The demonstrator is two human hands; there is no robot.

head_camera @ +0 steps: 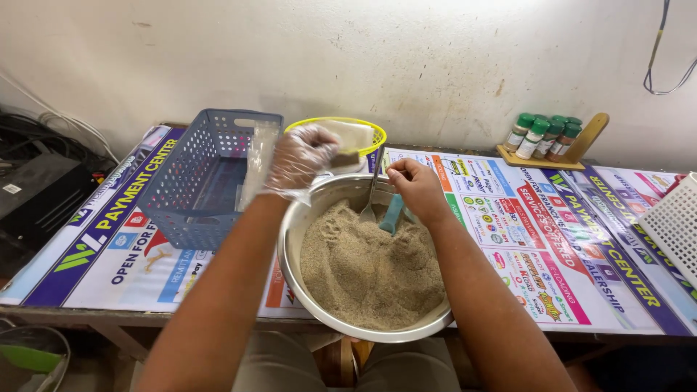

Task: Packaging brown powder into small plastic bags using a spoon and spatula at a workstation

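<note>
My gloved left hand point(301, 156) pinches a small brown block point(346, 157) over the round steel bowl point(290, 239) of grainy crumbs point(367, 268), right fingers point(398, 174) closed on a metal spoon point(372, 190).

left hand point(301, 156): my gloved fingers curled, forearm stretched forward | right hand point(415, 190): bare, fingers pinched closed, wrist bent down

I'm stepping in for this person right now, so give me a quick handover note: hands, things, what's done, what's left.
Left hand, in a clear glove, holds a small brownish piece over the bowl's far rim.
Right hand, bare, has its grip on a metal spoon standing in the crumbs.
A teal scoop lies in the metal bowl.
Blue basket sits left; yellow basket behind.
Done and left: cannot tell.
</note>
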